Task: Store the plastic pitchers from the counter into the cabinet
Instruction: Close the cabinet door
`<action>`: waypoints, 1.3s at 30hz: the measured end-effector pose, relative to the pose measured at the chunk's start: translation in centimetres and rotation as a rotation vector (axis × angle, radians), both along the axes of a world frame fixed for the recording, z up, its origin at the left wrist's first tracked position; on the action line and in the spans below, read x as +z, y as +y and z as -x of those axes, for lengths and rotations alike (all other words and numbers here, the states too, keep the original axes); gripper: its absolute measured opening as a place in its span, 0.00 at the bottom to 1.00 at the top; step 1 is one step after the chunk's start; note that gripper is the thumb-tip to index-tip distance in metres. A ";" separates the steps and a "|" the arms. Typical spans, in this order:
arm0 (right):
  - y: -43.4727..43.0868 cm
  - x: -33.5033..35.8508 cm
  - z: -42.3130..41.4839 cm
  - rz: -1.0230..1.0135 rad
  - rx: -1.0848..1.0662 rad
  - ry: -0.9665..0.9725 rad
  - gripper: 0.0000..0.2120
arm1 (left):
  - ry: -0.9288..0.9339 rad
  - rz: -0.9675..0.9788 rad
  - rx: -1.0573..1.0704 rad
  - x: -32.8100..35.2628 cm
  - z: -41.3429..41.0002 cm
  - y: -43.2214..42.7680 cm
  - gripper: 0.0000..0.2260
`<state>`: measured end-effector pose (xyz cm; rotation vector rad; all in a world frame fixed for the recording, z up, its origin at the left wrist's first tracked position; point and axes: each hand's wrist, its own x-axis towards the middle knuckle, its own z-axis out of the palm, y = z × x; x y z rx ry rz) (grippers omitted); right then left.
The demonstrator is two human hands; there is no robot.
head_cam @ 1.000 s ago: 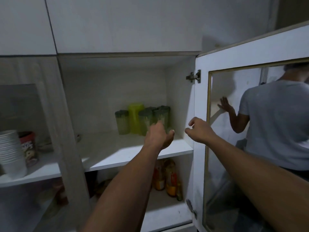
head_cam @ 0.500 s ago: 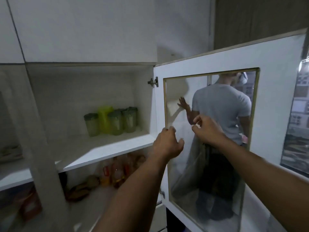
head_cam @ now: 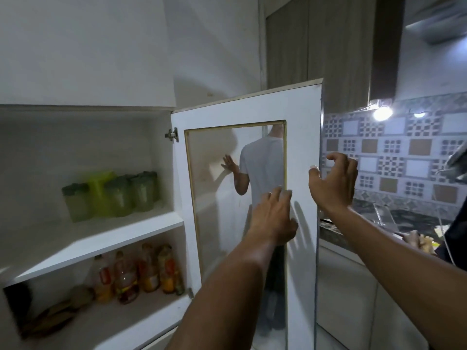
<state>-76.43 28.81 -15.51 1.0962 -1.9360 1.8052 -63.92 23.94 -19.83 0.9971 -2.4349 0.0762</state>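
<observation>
Several green plastic pitchers [head_cam: 118,194] stand in a row at the back of the cabinet's upper shelf [head_cam: 101,238], one of them a brighter yellow-green. The cabinet door [head_cam: 303,137], white with a glass pane, stands open to the right. My left hand [head_cam: 274,215] lies flat against the door's glass and frame, fingers spread, holding nothing. My right hand [head_cam: 332,181] hovers at the door's outer edge with curled, parted fingers, empty.
Bottles of sauce and oil [head_cam: 141,274] fill the lower shelf. The glass pane reflects a person in a grey shirt [head_cam: 262,173]. To the right is a dark counter [head_cam: 404,221] under a patterned tile wall [head_cam: 394,152], with a bright lamp [head_cam: 382,113].
The view has swung right, away from the shelf. Both hands moved from the shelf front to the open door; the left now presses on the glass, the right reached the door's edge.
</observation>
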 end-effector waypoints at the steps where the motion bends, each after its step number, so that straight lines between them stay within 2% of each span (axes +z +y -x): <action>1: 0.0 0.2 0.8 -0.031 0.072 -0.077 0.20 | -0.017 0.004 -0.006 0.0 0.9 0.3 0.36; 3: 0.0 0.6 2.0 -0.101 0.250 -0.183 0.21 | -0.034 0.008 -0.017 -0.1 2.4 0.6 0.37; 6: -0.5 0.7 3.2 -0.203 0.431 -0.199 0.23 | -0.031 0.025 -0.012 -0.4 3.6 0.7 0.37; 11: -1.0 0.1 4.4 -0.130 0.533 -0.367 0.32 | -0.004 0.054 0.001 -1.1 3.2 0.7 0.35; 16: 0.4 1.1 3.3 -0.104 0.687 -0.542 0.29 | 0.172 0.188 0.039 -0.3 1.9 2.1 0.31; 20: 1.0 1.2 1.6 -0.157 0.844 -0.489 0.21 | 0.292 0.371 0.068 0.6 -0.4 3.0 0.30; 25: 1.5 1.4 -3.1 -0.196 1.035 -0.428 0.16 | 0.322 0.490 0.089 1.2 -6.0 4.6 0.31; 29: 1.2 1.5 -8.0 -0.202 1.169 -0.448 0.18 | 0.293 0.617 0.090 1.1 -11.2 5.6 0.35; 32: 0.7 1.4 -12.7 -0.172 1.249 -0.431 0.11 | 0.213 0.719 0.126 1.2 -15.9 5.9 0.39; 36: -0.6 1.0 -19.2 -0.075 1.257 -0.409 0.07 | 0.103 0.793 0.212 1.8 -21.9 7.0 0.41; 39: -2.2 0.2 -23.4 -0.028 1.134 -0.210 0.11 | 0.029 0.802 0.361 1.6 -26.2 7.4 0.44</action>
